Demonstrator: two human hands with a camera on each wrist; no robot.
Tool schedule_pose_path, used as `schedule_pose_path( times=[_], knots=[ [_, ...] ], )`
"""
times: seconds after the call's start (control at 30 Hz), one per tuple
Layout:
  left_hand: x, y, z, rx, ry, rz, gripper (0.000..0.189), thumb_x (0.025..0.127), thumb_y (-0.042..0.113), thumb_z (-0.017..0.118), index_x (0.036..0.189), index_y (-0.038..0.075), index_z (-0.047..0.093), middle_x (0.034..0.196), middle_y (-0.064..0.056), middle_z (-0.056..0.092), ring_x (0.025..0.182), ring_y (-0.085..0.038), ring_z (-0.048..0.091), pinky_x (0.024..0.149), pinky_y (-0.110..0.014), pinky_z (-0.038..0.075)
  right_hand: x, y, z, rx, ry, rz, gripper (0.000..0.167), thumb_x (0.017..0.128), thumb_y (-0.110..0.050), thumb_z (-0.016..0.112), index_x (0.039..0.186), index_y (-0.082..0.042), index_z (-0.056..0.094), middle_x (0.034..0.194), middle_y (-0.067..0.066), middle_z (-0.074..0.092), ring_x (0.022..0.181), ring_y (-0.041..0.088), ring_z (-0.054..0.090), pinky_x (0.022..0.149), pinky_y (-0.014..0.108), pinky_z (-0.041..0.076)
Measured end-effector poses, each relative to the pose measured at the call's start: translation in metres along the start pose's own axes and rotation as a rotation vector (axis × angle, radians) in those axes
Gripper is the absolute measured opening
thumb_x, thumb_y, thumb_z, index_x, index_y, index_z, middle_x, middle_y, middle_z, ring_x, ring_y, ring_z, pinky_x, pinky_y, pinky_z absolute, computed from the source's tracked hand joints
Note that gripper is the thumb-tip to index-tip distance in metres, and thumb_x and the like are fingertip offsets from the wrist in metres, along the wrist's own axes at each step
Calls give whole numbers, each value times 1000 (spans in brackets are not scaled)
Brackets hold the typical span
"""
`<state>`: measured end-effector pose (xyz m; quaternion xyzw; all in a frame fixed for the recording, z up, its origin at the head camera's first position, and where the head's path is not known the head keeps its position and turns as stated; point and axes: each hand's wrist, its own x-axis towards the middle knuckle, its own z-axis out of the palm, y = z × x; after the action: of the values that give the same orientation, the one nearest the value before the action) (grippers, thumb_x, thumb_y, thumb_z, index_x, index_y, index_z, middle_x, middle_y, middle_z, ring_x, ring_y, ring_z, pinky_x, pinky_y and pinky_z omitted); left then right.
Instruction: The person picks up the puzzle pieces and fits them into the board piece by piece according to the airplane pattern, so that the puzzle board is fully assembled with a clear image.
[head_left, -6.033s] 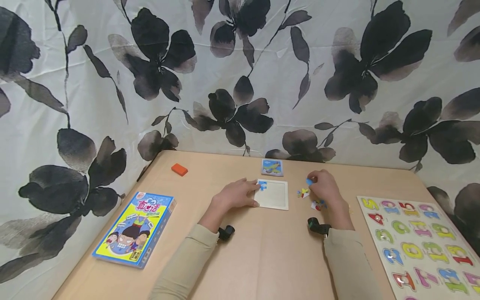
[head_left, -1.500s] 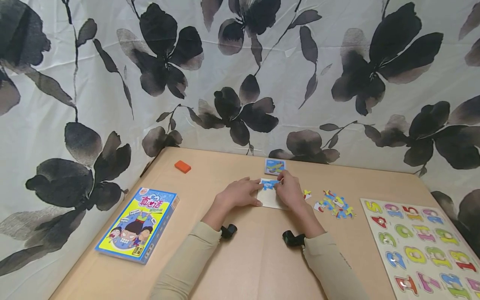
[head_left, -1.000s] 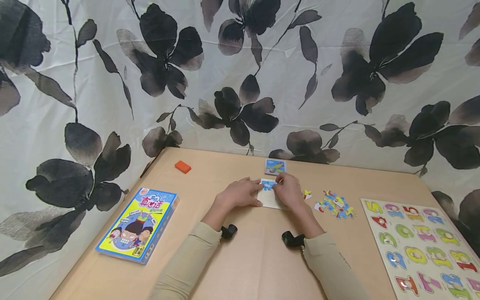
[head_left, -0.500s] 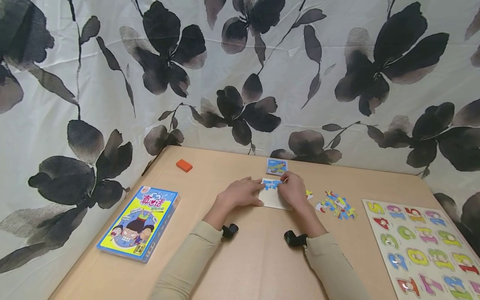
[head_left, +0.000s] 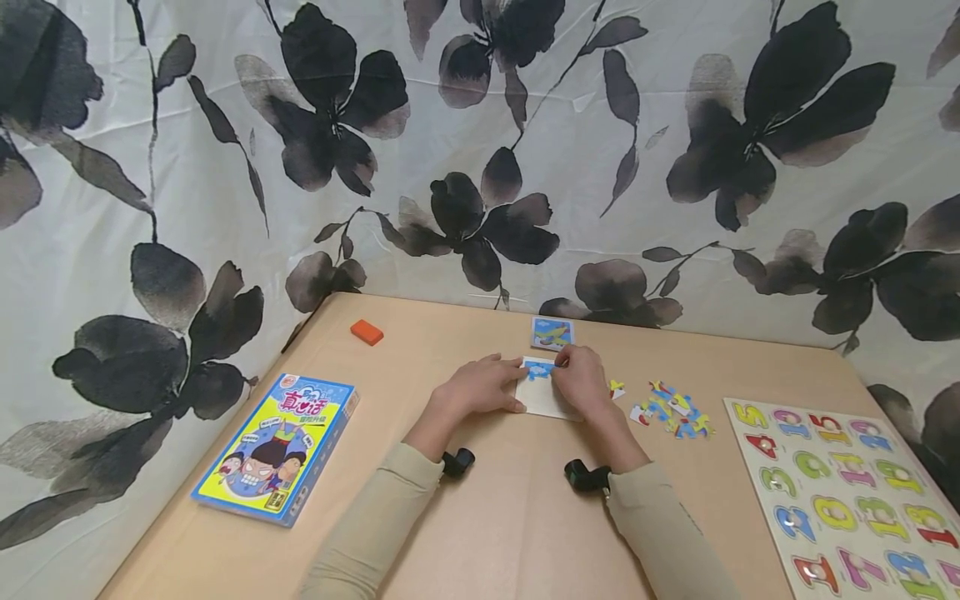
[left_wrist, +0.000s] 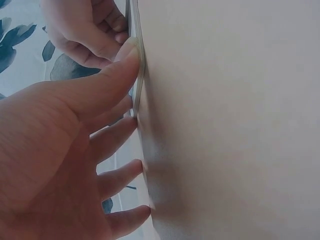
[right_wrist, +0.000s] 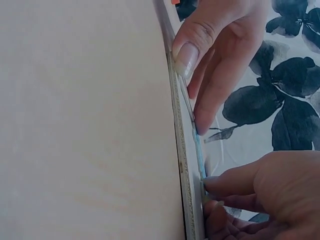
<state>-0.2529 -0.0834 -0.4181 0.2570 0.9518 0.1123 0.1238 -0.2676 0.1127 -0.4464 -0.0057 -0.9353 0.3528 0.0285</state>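
A white puzzle tray (head_left: 542, 403) lies on the table with joined blue jigsaw pieces (head_left: 537, 369) along its far edge. My left hand (head_left: 477, 387) rests at the tray's left side, fingers extended. In the left wrist view, its thumb (left_wrist: 129, 56) presses on the tray's rim while other fingertips touch the table. At the tray's far right corner, my right hand (head_left: 586, 383) pinches a jigsaw piece, mostly hidden by the fingers. In the right wrist view, right fingertips (right_wrist: 212, 186) meet the end of the blue strip (right_wrist: 199, 150).
Loose jigsaw pieces (head_left: 678, 410) lie right of the tray. Behind it sits a small picture card (head_left: 552, 333). An orange block (head_left: 367, 332) and a blue-yellow box (head_left: 273, 450) are on the left; a numeral board (head_left: 801, 492) occupies the right. Floral cloth hangs behind the table.
Since six seconds ago, my right hand has moved left from the loose pieces to the tray, and the blue strip is longer. Lately the right fingers shift only slightly; the left hand stays put.
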Motion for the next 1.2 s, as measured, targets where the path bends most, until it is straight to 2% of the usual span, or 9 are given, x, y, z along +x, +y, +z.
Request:
schedule_pose_path(
  times=[0.17, 0.37, 0.57, 0.7, 0.8, 0.9, 1.0, 1.13, 1.2],
  knots=[
    [2, 1, 1, 0, 0, 4, 68, 89, 47, 70, 149, 23, 48, 161, 2, 37, 150, -35, 32, 117, -54, 34, -2, 0, -1, -1, 3, -25, 12, 86, -5, 63, 94, 0, 69, 96, 15, 59, 91, 28, 52, 76, 38, 47],
    [2, 2, 2, 7, -1, 15, 73, 88, 48, 71, 151, 22, 44, 162, 2, 34, 150, -36, 30, 118, -53, 34, -2, 2, 0, 31, -8, -72, 9, 87, -6, 66, 92, -1, 71, 91, 14, 67, 86, 26, 58, 76, 37, 50],
    [2, 6, 2, 39, 12, 50, 74, 89, 50, 69, 152, 24, 43, 162, 1, 34, 149, -39, 31, 116, -55, 35, -2, 4, -3, 68, 1, -70, 13, 88, -9, 64, 94, -2, 73, 91, 14, 71, 87, 27, 61, 80, 40, 52],
    [2, 8, 2, 52, 6, 41, 72, 89, 53, 67, 152, 26, 43, 163, 2, 32, 149, -41, 29, 113, -61, 35, -1, 4, -6, 73, -23, -67, 14, 89, -8, 62, 96, -2, 73, 93, 13, 71, 89, 26, 61, 81, 39, 51],
    [1, 8, 3, 59, 0, 31, 72, 89, 54, 66, 152, 27, 43, 163, 3, 32, 149, -41, 29, 113, -62, 35, -3, 5, -10, 95, -71, -63, 16, 90, -8, 61, 99, -2, 72, 95, 13, 69, 87, 25, 59, 75, 34, 51],
    [1, 7, 4, 55, -6, 22, 72, 90, 53, 66, 152, 27, 43, 163, 3, 32, 149, -41, 29, 113, -62, 35, -6, 6, -16, 119, -128, -61, 17, 92, -10, 61, 104, -2, 71, 99, 12, 69, 86, 24, 60, 67, 28, 50],
    [0, 7, 4, 39, -9, 14, 71, 90, 52, 67, 152, 27, 43, 163, 3, 32, 150, -41, 28, 114, -62, 33, -10, 11, -25, 123, -163, -75, 20, 95, -11, 60, 110, -3, 69, 105, 13, 69, 89, 24, 62, 68, 27, 52],
    [1, 7, 4, 31, -7, 18, 71, 90, 50, 67, 152, 26, 43, 163, 2, 32, 151, -36, 28, 116, -63, 30, -15, 23, -43, 109, -137, -117, 23, 95, -10, 59, 114, -2, 69, 108, 15, 69, 96, 27, 64, 80, 34, 54],
    [2, 7, 4, 32, -7, 22, 70, 90, 49, 68, 152, 25, 43, 163, 1, 32, 152, -32, 28, 117, -63, 28, -17, 31, -56, 76, -100, -135, 24, 94, -8, 59, 115, 0, 68, 109, 18, 69, 96, 30, 65, 80, 37, 55]
  ],
)
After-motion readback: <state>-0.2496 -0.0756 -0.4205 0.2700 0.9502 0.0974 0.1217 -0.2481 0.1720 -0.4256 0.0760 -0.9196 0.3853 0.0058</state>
